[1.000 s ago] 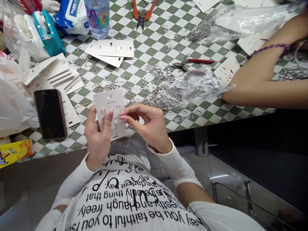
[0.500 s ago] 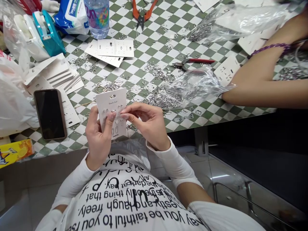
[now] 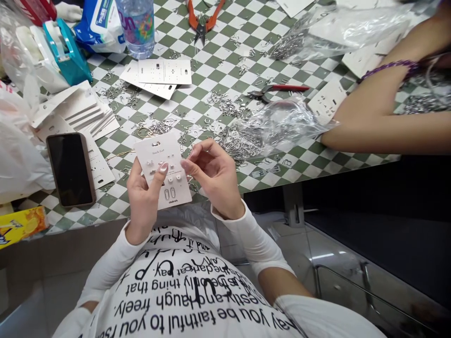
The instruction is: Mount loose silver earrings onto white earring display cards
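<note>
A white earring card (image 3: 165, 152) with several small silver earrings on it is gripped in my left hand (image 3: 145, 192), thumb across its front and fingers behind. Printed text shows on the card, and a pair of oblong link earrings (image 3: 169, 193) hangs near its lower edge. My right hand (image 3: 214, 176) is just right of the card, thumb and forefinger pinched together; what lies between the fingertips is too small to make out. Behind the card, a heap of loose silver earring parts (image 3: 160, 126) lies on the checked tabletop (image 3: 211, 70).
A phone (image 3: 70, 169) and stacked cards (image 3: 84, 105) are at the left. Plastic bags of metal pieces (image 3: 253, 134), red-handled pliers (image 3: 275, 89) and orange-handled cutters (image 3: 202, 23) lie beyond. Another person's arm (image 3: 380, 112) rests at the right. A water bottle (image 3: 137, 28) stands at the back.
My right fingertips have drawn back a little from the card's front to its right edge. The card has turned to face me more fully. The view has shifted slightly.
</note>
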The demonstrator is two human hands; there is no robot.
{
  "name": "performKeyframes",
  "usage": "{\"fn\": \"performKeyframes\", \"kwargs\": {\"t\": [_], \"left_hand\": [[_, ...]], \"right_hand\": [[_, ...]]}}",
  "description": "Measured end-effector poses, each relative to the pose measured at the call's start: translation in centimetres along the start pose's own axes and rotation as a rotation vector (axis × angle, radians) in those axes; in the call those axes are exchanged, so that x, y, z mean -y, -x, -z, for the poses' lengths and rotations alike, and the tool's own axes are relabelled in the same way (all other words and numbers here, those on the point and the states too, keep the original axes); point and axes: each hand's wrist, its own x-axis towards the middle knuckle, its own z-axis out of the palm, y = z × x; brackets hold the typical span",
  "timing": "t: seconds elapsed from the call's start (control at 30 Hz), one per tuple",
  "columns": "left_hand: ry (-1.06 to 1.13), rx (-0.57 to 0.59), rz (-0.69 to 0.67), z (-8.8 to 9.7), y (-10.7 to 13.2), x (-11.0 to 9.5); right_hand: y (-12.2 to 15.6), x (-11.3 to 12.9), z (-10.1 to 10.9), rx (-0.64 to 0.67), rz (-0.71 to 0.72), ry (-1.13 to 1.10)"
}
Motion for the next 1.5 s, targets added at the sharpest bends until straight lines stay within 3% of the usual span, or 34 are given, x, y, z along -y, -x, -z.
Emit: {"fn": "performKeyframes", "kwargs": {"t": [0.2,0.4,0.5,0.57,0.77,1.0,1.23,1.3,1.4,1.5], "left_hand": [[0.034,0.000,0.107,-0.5,-0.7,0.6],[0.197,0.005,0.277,-0.1,-1.4,0.6],[0.250,-0.021,0.373,0.0,-1.4,0.4],[0.271,0.016,0.418,0.1,-1.3,0.3],[0.443,0.139,0.473,-0.1,-0.7,0.5],[0.719,0.199,0.561,-0.7,-0.1,0.2],[0.842,0.186,0.593,-0.7,-0.2,-0.1],[0.879,0.203,0.590,-0.7,-0.2,-0.1],[0.916,0.239,0.588,-1.1,-0.1,-0.1],[0.900,0.271,0.575,-1.6,0.1,-0.1]], "right_hand": [[0.6,0.3,1.9,-0.061,0.108,0.084],[1.4,0.4,6.7,-0.330,0.242,0.168],[2.1,0.3,8.4,-0.393,0.282,0.280],[2.6,0.1,8.9,-0.366,0.290,0.407],[3.0,-1.5,8.4,-0.124,0.357,0.751],[1.8,-2.7,7.5,-0.057,0.351,0.929],[1.4,-2.6,6.8,0.011,0.299,1.132],[1.6,-2.1,6.4,-0.025,0.308,1.051],[2.0,-0.7,5.1,-0.108,0.310,0.646],[2.4,0.6,3.1,-0.093,0.121,0.148]]}}
